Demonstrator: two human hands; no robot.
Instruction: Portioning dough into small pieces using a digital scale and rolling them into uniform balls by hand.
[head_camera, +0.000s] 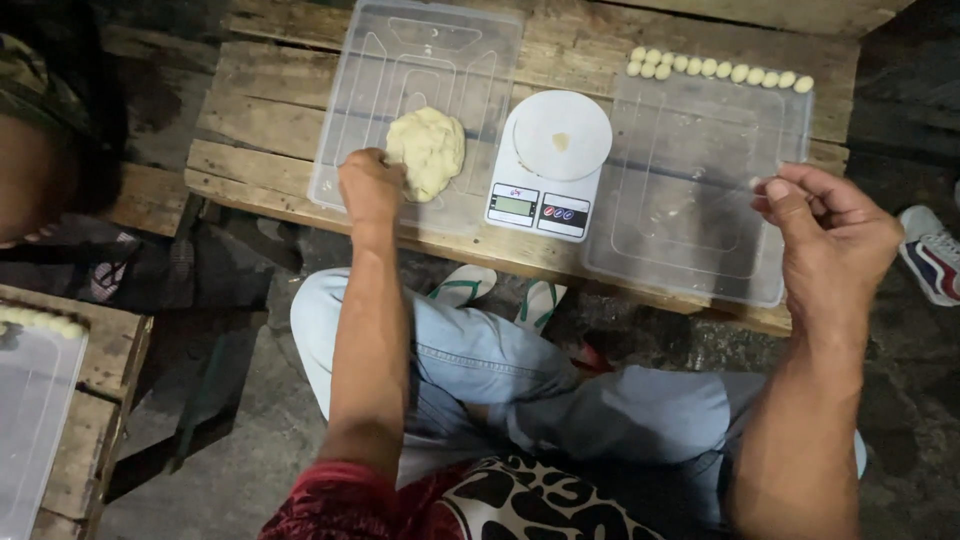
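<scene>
The left hand hides its fingertips in the soft, lumpy dough on a clear lid, grip pinching it, while the right hand is loosely clenched, holding nothing I can see.

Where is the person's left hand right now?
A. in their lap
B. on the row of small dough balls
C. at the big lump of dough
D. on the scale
C: the left hand touches the dough lump lying on the clear lid, left of the scale.
</scene>
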